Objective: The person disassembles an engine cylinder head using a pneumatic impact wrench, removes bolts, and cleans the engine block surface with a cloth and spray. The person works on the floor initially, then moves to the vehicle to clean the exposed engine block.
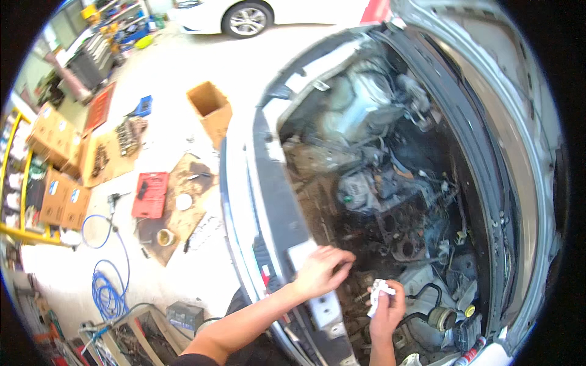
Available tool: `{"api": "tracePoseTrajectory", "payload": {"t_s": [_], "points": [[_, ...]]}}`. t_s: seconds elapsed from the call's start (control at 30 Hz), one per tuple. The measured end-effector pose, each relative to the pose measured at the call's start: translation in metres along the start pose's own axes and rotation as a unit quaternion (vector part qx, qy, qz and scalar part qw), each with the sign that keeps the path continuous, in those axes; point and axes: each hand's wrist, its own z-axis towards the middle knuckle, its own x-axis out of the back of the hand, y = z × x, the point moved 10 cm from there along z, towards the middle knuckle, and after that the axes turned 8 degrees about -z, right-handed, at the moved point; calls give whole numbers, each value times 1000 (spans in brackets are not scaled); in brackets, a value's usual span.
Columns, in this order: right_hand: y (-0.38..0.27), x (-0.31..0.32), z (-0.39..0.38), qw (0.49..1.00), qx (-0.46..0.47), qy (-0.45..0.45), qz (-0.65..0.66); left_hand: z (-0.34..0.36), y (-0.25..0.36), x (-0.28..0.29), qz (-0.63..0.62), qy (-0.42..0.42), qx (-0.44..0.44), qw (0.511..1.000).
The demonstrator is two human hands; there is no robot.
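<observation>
My left hand [323,269] reaches over the front edge of a car's open engine bay [323,213]. Its fingers curl in toward the thumb, and whatever they may hold is hidden. To its right, my right hand [389,310] is closed around a small white piece [379,295], perhaps folded paper or cloth; blur hides which. Beyond both hands lies the dark, greasy engine block [397,229] with round openings in its top. A brake fluid reservoir [441,317] and black hoses lie to the right of my right hand.
The raised hood [525,122] borders the right side. On the floor at left are a cardboard box [210,110], a red tool case [151,195], a round tub [165,237], a coiled blue hose [110,290] and a wooden-framed cart [137,335]. A white car [244,18] stands behind.
</observation>
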Motion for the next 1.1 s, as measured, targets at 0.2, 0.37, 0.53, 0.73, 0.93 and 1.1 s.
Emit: {"api": "tracePoseTrajectory", "payload": {"t_s": [0.2, 0.37, 0.53, 0.73, 0.93, 1.1], "points": [[-72, -86, -95, 996, -25, -51, 65, -68, 8, 88, -239, 120, 173, 948], [-60, -218, -174, 955, -157, -196, 159, -222, -45, 205, -102, 141, 253, 952], [-71, -371, -217, 911, -205, -351, 66, -453, -140, 360, 27, 114, 507, 854], [-141, -562, -225, 838, -234, -468, 155, -544, -154, 582, 244, -6, 636, 732], [-212, -688, -177, 818, -281, -437, 246, -422, -179, 736, 203, 187, 530, 802], [-211, -784, -96, 807, -309, -413, 287, -309, -238, 757, 77, 220, 489, 840]]}}
